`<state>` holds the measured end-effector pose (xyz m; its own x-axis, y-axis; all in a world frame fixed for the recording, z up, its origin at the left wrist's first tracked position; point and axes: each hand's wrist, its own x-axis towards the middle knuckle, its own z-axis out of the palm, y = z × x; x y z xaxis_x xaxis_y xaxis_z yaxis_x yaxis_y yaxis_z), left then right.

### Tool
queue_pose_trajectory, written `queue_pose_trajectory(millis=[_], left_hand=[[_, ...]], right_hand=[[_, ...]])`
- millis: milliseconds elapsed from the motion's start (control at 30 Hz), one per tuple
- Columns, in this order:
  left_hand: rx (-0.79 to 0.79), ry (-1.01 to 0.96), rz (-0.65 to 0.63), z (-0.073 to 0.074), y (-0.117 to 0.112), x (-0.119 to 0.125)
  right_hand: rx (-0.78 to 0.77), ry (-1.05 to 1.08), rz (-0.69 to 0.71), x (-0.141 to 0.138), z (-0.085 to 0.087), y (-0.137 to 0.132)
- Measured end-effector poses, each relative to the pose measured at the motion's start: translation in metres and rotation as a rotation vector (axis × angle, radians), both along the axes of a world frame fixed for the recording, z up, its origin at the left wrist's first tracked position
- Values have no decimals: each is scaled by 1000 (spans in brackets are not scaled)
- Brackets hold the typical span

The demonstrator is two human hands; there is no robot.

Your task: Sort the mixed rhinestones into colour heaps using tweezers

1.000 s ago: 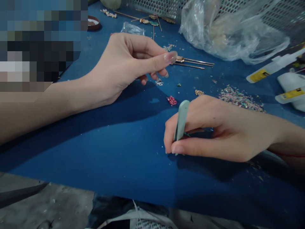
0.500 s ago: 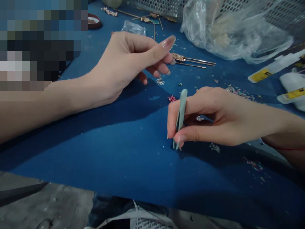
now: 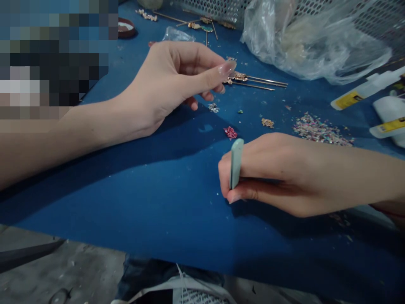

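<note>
My right hand (image 3: 284,177) grips pale green tweezers (image 3: 236,162) upright between thumb and fingers, their tips hidden behind my fingers, just above the blue mat (image 3: 133,202). My left hand (image 3: 171,76) holds nothing I can see, its fingers loosely curled. Its thumbnail almost reaches the gold-headed hairpins (image 3: 256,81). Below those fingers lies a small cluster of silver sequins (image 3: 213,108). A little pile of pink stones (image 3: 230,132) sits just above the tweezers, and gold flakes (image 3: 267,123) lie to its right.
A broad scatter of multicoloured glitter (image 3: 321,131) lies beyond my right hand. At the back are a plastic bag (image 3: 310,42), a perforated metal panel (image 3: 215,6) and more gold pins (image 3: 202,26). White glue bottles (image 3: 363,90) stand at the right. The mat's front edge overhangs a grey floor.
My right hand has turned and shifted, now covering the sequins below it, with the tweezers more upright. My left thumb has dropped from its raised position toward the hairpins.
</note>
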<state>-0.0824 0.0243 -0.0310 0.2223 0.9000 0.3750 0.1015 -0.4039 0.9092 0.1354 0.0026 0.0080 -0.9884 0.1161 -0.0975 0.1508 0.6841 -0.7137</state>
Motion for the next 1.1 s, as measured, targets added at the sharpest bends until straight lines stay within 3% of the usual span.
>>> queue_pose_trajectory(millis=[233, 433, 600, 900, 1100], left_hand=[[-38, -3, 14, 1, -1, 2], [-28, -20, 15, 0, -1, 1], [-40, -2, 29, 2, -2, 2], [-20, 69, 46, 3, 0, 2], [-18, 38, 29, 1, -1, 2]], right_hand=[[75, 5, 30, 1, 3, -1], [38, 40, -8, 0, 0, 2], [-11, 58, 51, -1, -1, 5], [117, 34, 100, 0, -2, -1], [90, 21, 105, 0, -2, 0]])
